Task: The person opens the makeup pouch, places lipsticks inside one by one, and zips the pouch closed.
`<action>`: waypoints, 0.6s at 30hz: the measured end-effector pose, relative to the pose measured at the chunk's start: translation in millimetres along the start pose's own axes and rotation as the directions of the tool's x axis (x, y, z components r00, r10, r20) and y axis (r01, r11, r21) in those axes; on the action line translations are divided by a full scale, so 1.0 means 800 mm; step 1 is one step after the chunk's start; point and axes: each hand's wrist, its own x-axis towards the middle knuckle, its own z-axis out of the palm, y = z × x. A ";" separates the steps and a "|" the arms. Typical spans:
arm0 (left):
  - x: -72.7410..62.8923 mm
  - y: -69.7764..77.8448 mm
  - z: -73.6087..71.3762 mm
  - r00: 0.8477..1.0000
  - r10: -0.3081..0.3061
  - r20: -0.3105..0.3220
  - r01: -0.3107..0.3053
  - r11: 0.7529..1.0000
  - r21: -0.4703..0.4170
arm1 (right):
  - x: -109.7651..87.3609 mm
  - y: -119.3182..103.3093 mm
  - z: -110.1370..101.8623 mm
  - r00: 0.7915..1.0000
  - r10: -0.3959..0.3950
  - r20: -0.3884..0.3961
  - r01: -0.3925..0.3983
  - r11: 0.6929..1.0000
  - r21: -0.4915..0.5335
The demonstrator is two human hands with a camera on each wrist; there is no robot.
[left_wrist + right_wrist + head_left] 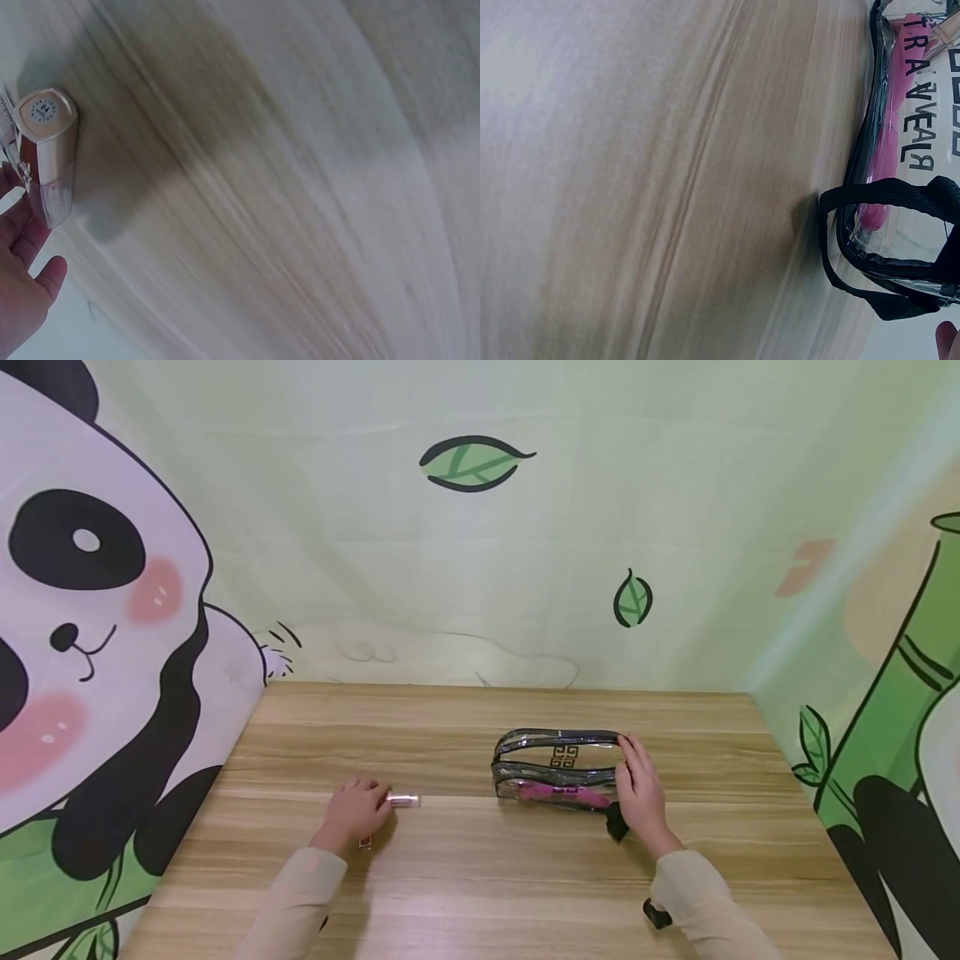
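Note:
In the head view my left hand (352, 810) is on the table among small cosmetic tubes. One shiny tube (406, 800) lies at its fingertips, and another small piece (365, 842) shows below the palm. The left wrist view has my fingers touching a beige cosmetic tube (56, 154) with a clear end and a round label; the thumb stands apart from it. My right hand (641, 789) grips the right end of a clear travel pouch (525, 744) with black trim. A pink item (562, 794) lies inside. Only a fingertip (946, 337) shows in the right wrist view.
A black strap loop (617, 822) hangs from the pouch's right end. The wooden table (465, 877) runs back to a pale green backdrop (360, 527) printed with pandas, leaves and bamboo. A black device (657, 913) sits at my right wrist.

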 end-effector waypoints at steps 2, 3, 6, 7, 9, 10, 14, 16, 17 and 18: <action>-0.001 -0.001 0.003 1.000 0.018 -0.021 -0.018 1.000 0.002 | 0.000 0.000 0.000 1.000 0.000 -0.002 0.000 1.000 0.000; -0.002 -0.002 0.004 0.999 0.026 -0.031 -0.025 1.000 0.008 | 0.000 0.000 0.001 1.000 -0.001 -0.005 0.001 1.000 0.001; -0.002 -0.002 0.006 0.998 0.036 -0.055 -0.035 0.999 0.019 | 0.001 0.000 0.001 1.000 -0.007 -0.013 0.007 1.000 0.007; -0.003 0.002 0.001 0.999 0.025 -0.042 -0.024 1.000 0.009 | 0.001 0.000 0.001 1.000 -0.008 -0.015 0.008 1.000 0.007; -0.003 0.003 0.002 0.999 0.023 -0.044 -0.022 0.999 0.025 | 0.001 0.000 0.001 1.000 -0.009 -0.015 0.009 1.000 0.007; -0.003 0.003 0.003 0.999 0.021 -0.045 -0.019 0.999 0.030 | 0.001 0.000 0.001 1.000 -0.008 -0.014 0.008 1.000 0.007; -0.003 0.003 0.004 0.998 0.024 -0.060 -0.021 0.998 0.054 | 0.001 0.000 0.001 1.000 -0.009 -0.010 0.009 1.000 0.002; -0.003 0.003 0.006 0.996 0.034 -0.086 -0.030 0.999 0.045 | 0.001 0.000 0.001 1.000 -0.008 -0.008 0.008 1.000 0.002; -0.002 0.003 0.007 0.994 0.039 -0.097 -0.035 0.998 0.042 | 0.001 0.000 0.001 1.000 -0.007 -0.006 0.007 1.000 0.002; -0.002 0.003 0.008 0.993 0.044 -0.109 -0.040 0.998 0.040 | 0.001 0.000 0.001 1.000 -0.006 -0.005 0.006 1.000 0.002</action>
